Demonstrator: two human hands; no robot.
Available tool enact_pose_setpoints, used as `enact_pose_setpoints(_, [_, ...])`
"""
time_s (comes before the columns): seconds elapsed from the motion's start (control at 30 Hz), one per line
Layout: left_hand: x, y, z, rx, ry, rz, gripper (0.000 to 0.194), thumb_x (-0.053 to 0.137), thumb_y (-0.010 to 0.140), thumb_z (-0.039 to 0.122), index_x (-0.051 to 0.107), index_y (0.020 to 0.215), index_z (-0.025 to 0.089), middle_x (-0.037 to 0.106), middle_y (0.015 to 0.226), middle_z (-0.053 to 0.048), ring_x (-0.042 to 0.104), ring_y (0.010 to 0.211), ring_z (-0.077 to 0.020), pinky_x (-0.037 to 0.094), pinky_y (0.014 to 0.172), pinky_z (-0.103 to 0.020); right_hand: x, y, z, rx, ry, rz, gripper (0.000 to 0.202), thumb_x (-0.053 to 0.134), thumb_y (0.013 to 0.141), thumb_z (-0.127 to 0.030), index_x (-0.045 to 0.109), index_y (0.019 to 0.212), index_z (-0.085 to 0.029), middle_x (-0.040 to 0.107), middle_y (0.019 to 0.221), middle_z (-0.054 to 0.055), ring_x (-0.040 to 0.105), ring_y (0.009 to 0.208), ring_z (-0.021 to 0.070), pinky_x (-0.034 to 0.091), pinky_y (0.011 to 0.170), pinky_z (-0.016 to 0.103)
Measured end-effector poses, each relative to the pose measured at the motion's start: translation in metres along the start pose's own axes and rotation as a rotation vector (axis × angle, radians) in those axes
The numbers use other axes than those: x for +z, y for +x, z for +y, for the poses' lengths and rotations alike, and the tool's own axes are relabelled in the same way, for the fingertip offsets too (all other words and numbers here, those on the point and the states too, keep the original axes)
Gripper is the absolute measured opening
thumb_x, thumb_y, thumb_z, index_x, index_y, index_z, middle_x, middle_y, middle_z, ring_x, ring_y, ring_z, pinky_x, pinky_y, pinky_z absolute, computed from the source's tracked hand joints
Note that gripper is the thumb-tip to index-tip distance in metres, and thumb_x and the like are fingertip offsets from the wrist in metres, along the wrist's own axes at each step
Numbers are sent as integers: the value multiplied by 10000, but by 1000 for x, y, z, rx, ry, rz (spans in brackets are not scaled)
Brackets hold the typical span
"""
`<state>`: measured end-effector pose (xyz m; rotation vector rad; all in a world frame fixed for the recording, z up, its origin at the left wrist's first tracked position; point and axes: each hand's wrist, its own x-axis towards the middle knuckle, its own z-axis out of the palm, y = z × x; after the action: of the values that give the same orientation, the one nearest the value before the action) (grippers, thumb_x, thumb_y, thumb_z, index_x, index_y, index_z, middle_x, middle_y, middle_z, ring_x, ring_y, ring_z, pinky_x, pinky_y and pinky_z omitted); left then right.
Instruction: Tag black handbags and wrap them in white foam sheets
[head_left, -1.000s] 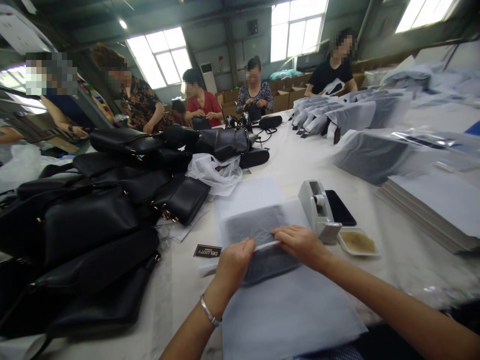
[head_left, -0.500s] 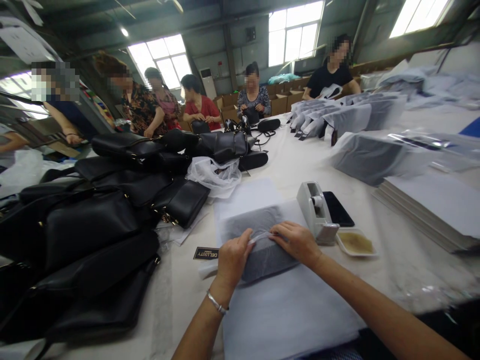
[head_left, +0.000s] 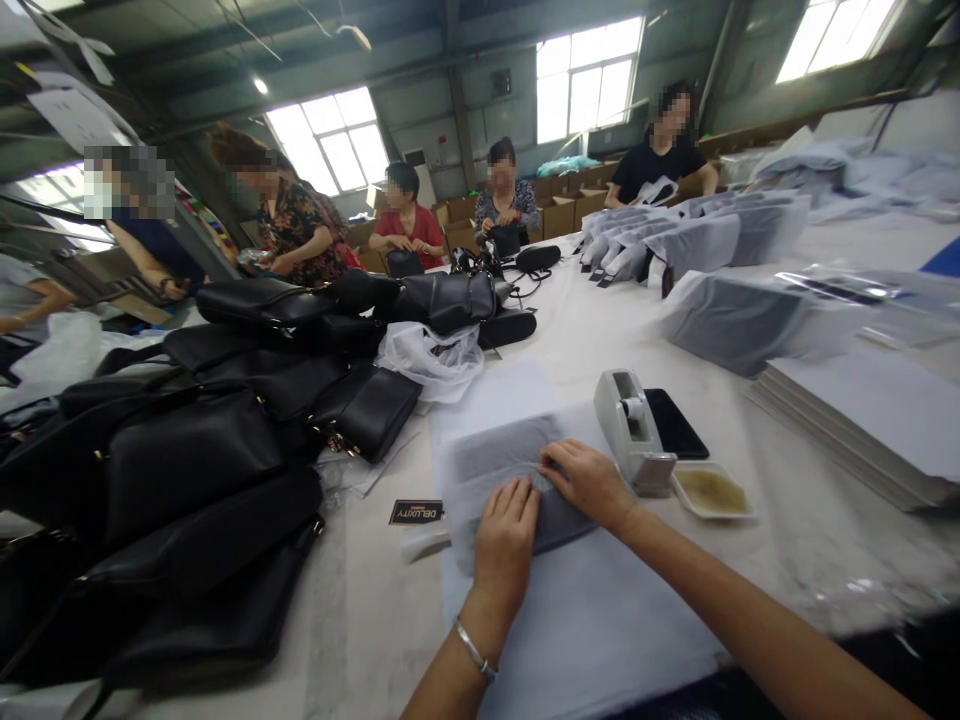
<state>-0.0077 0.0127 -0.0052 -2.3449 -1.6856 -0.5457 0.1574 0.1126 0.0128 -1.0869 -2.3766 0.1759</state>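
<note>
A black bag wrapped in thin white tissue paper [head_left: 499, 447] lies in front of me, its dark shape showing through. My left hand [head_left: 504, 545] rests flat on the wrapping, fingers stretched out together. Beside it, my right hand [head_left: 589, 482] pinches the overlapping edge of the tissue paper near the middle of the parcel. Under the parcel are flat white sheets [head_left: 600, 625]. A black DELUXITY tag [head_left: 417, 512] sticks out at the left, above a rolled end of paper [head_left: 426, 545]. To the right of the parcel stands a tape dispenser [head_left: 626, 440].
Black handbags [head_left: 195, 450] are heaped on the left. A phone [head_left: 676, 422] and a small tray with a yellowish pad [head_left: 712, 490] lie beside the dispenser. White boards [head_left: 862, 420] are stacked at right; wrapped bags [head_left: 690, 240] stand behind. Several people work across the table.
My left hand has let go of its pinch on the paper edge and now lies flat on the parcel, further right. My right hand has hardly moved.
</note>
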Motion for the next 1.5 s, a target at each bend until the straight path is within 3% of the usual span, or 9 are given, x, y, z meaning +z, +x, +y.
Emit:
enact_pose_setpoints(0.17, [-2,5,3,-103,45,-102,444,458,943,108,548,1344,277,479,1486,-43,404,1388,-330,402,1087,-601,-31,-9,28,33,-103,182,231,490,956,-212,604,1157,-205,657,1207,104,583,1123,264,425,1003,415])
enact_pose_setpoints(0.3, [-6,7,2,-108,15,-117,467,437,932,77,548,1339,276,476,1489,-50,401,1390,-321,398,1084,-597,-60,-35,68,281,-131,386,288,550,918,-333,663,1129,-174,594,1320,143,492,1276,312,338,1114,489])
enact_pose_setpoints(0.47, [-4,4,1,-102,3,-82,502,427,909,35,551,1335,270,480,1486,-56,414,1383,-314,393,1085,-587,-66,-54,94,724,296,234,329,645,795,-519,777,798,-218,656,1246,112,548,1220,370,376,1063,542])
enact_pose_setpoints(0.57, [-5,4,0,-90,1,-82,506,429,903,26,557,1331,265,485,1482,-60,411,1383,-321,392,1083,-586,-62,-52,90,782,447,244,371,655,781,-538,789,817,-194,638,1284,123,593,1179,340,461,988,463])
enact_pose_setpoints(0.8, [-6,2,0,-82,2,-80,483,454,909,44,564,1331,252,482,1482,-67,411,1381,-333,388,1087,-589,-77,-60,49,778,531,518,347,711,762,-523,777,899,-211,613,1325,94,580,1199,300,487,979,404])
enact_pose_setpoints(0.9, [-3,2,-1,-80,-4,-67,493,458,903,38,566,1333,253,479,1484,-72,406,1386,-331,383,1090,-593,-82,-75,30,936,824,456,383,679,798,-552,758,949,-210,694,1178,97,655,1059,273,568,771,349])
enact_pose_setpoints(1.03, [1,1,-2,-73,-15,-46,508,449,898,29,573,1328,268,484,1480,-66,407,1386,-329,380,1093,-589,-68,-90,23,1096,1187,414,225,749,781,-417,752,889,-219,736,1015,83,672,750,175,529,514,234])
enact_pose_setpoints(1.27, [0,3,-3,-80,-1,-89,494,434,917,44,566,1341,261,470,1491,-47,400,1389,-326,377,1096,-579,-52,-85,38,1158,1184,442,61,768,755,-204,738,721,-162,687,732,34,484,494,53,464,444,131])
enact_pose_setpoints(1.5, [2,4,-3,-92,-7,-110,491,441,930,58,550,1358,273,436,1515,-27,371,1409,-310,349,1119,-575,-65,-87,42,1178,1163,322,122,819,713,-239,753,750,-144,675,734,33,471,489,45,488,470,152])
